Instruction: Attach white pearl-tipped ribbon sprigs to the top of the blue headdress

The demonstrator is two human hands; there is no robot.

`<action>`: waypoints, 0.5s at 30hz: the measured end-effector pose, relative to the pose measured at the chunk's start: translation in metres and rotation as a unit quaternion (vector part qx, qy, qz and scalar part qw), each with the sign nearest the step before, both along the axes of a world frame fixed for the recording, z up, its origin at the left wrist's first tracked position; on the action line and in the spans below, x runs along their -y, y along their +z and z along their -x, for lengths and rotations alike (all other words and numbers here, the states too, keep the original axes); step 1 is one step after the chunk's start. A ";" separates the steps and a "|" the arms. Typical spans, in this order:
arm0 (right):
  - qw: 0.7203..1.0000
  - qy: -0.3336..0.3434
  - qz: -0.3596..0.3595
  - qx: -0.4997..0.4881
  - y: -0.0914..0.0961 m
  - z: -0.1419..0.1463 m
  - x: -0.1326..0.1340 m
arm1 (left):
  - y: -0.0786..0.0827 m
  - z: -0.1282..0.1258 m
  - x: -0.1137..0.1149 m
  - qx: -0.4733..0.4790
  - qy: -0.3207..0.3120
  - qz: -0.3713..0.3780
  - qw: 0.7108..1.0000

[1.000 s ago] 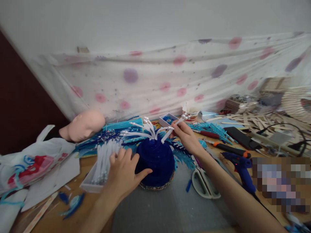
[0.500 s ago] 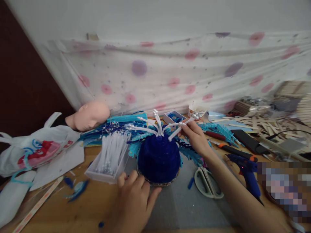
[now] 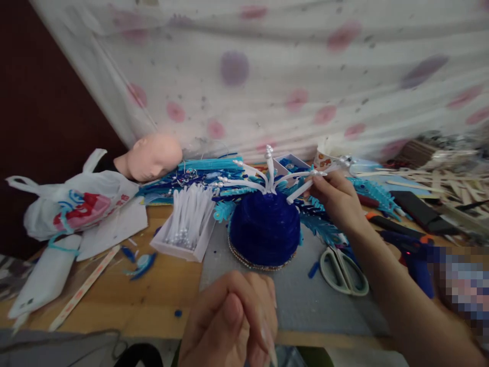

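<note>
A deep-blue domed cap [image 3: 263, 232] with a beaded lower rim stands upright on the grey mat [image 3: 301, 311]. White fuzzy stems [image 3: 270, 171] with pearl tips fan out from its top, and turquoise feather-like pieces [image 3: 317, 221] spread at its sides. My right hand [image 3: 336, 196] is beyond the cap's right side, its fingers pinched on a pearl-tipped white stem [image 3: 314, 173]. In front of the cap, apart from it, my left hand [image 3: 233, 318] is turned over with its fingers curled in. Nothing shows in it, though its inside is partly hidden.
Left of the cap, a white box [image 3: 181, 247] holds many white stems. Scissors [image 3: 344, 272] and a blue glue gun [image 3: 416, 255] lie right. A mannequin head [image 3: 155, 155], plastic bag [image 3: 76, 201], phone-like black slab [image 3: 422, 211] and wooden strips [image 3: 439, 178] crowd the table.
My left hand has drawn back from the cap's front edge, turned over and curled its fingers. My right hand still pinches the stem. The view has tilted down and shifted left.
</note>
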State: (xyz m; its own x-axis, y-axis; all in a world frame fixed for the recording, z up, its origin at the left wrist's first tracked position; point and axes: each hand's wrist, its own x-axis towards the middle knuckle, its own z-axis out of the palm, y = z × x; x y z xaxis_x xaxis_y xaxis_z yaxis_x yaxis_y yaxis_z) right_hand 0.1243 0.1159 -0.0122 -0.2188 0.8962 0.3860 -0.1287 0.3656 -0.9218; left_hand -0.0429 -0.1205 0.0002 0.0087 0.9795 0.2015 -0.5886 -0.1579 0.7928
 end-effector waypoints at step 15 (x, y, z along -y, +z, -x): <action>1.000 -0.005 0.017 0.020 0.000 -0.004 -0.001 | -0.005 0.002 -0.006 0.040 -0.024 0.013 0.999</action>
State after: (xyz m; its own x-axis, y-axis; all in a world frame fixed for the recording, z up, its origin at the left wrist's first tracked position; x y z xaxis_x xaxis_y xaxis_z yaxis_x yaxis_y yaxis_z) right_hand 0.1281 0.1172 -0.0123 -0.2240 0.9107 0.3472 -0.0879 0.3359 -0.9378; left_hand -0.0444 -0.1146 -0.0048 0.0408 0.9832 0.1777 -0.6563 -0.1077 0.7468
